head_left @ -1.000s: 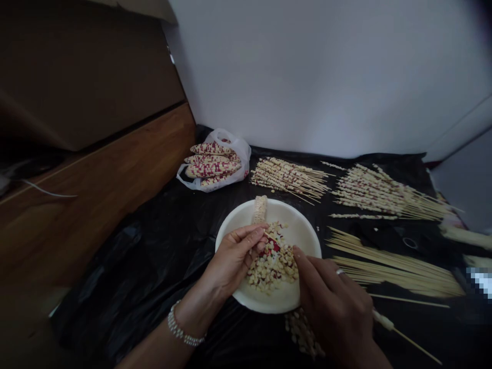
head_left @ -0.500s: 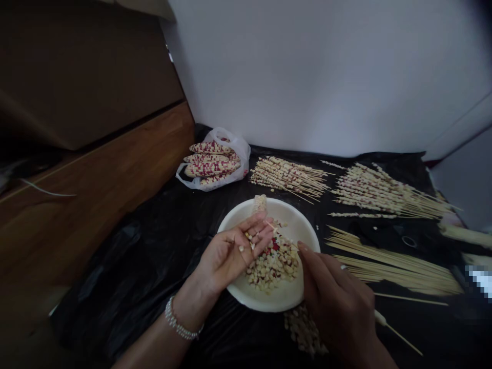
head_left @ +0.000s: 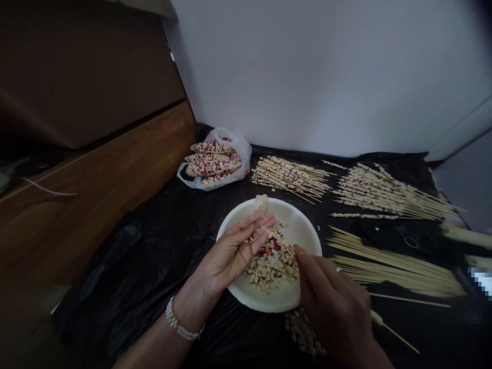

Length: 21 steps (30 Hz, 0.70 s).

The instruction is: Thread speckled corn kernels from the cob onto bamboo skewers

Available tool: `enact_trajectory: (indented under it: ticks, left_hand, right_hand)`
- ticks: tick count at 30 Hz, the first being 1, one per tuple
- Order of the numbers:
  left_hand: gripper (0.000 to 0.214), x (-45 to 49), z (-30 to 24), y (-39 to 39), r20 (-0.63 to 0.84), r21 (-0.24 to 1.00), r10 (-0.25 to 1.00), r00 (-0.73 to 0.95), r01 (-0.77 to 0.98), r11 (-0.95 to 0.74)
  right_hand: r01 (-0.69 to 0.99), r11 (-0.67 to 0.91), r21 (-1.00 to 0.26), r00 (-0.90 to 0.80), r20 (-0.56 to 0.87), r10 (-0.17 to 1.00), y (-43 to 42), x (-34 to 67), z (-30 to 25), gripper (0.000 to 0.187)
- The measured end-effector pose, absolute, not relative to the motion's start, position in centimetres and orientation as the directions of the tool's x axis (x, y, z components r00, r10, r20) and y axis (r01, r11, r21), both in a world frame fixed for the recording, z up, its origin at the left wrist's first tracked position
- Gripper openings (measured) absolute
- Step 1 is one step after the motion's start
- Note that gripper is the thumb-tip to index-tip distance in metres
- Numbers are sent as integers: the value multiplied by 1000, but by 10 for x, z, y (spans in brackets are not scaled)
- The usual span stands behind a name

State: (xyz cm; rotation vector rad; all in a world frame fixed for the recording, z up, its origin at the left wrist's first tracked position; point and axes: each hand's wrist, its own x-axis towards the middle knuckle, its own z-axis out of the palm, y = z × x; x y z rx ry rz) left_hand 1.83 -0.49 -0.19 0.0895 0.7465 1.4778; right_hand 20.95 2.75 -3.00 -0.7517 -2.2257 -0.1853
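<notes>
Right hand (head_left: 336,297), lower right, pinching a thin skewer (head_left: 266,230); left hand (head_left: 232,253) palm-up, fingers extended at its tip.
The skewer, just below the frame's centre over the bowl (head_left: 302,220), should be light and stiff, best held mid-shaft; the kernels (head_left: 269,271) probably split easily. Bagged cobs (head_left: 212,168) lie beyond.

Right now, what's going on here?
A person's right hand holds a skewer, its tip over the upturned left hand, above a bowl of loose kernels. A pale cob rests at the bowl's far side. Two bundles of threaded skewers lie farther back, bare skewers to the right, a bag of corn ears back left.
</notes>
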Motion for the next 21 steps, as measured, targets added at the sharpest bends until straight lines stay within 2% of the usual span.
enact_trajectory:
  ticks: [2, 7, 21]
  left_hand:
    - [46, 17, -3, -4, -394, 447, 916, -73, -886, 121]
    - [55, 15, 1, -2, -372, 358, 927, -51, -929, 92]
    - [57, 15, 2, -1, -367, 386, 927, -79, -920, 74]
  right_hand:
    - [559, 825, -81, -548, 711, 441, 27, 209, -30, 32]
    - [479, 876, -53, -619, 688, 380, 26, 206, -26, 30]
    - [396, 915, -80, -651, 678, 341, 24, 204, -29, 31]
